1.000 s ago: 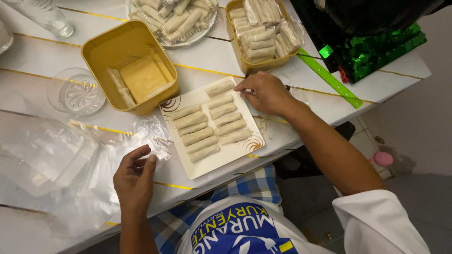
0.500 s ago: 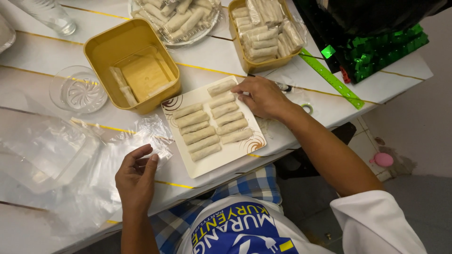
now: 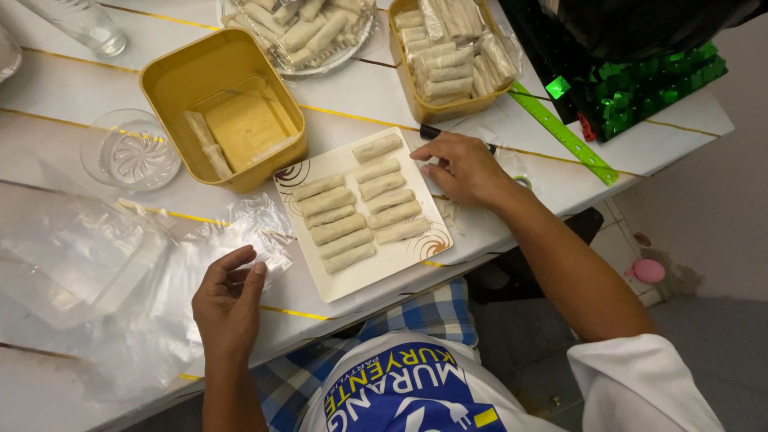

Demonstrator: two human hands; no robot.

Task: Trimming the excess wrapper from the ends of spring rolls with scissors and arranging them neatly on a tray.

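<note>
A cream rectangular plate (image 3: 382, 270) lies on the white table with two rows of pale spring rolls (image 3: 340, 230) on it. My right hand (image 3: 466, 170) rests on the table at the plate's upper right edge, fingers spread, holding nothing. A black marker (image 3: 430, 131) lies just beyond its fingertips. My left hand (image 3: 228, 302) hovers at the table's near edge, fingers loosely curled and apart, over crumpled clear plastic film (image 3: 120, 272) left of the plate.
A yellow tub (image 3: 172, 76) with a few rolls stands behind the plate. A second yellow tub (image 3: 406, 76) holds wrapped rolls, and a glass dish (image 3: 300, 32) holds more. A glass bowl (image 3: 132, 152), a green ruler (image 3: 560, 132) and a pink object (image 3: 646, 270) on the floor are nearby.
My right hand has drawn back from the top roll on the plate to the table beside it. My left hand has stayed over the plastic film.
</note>
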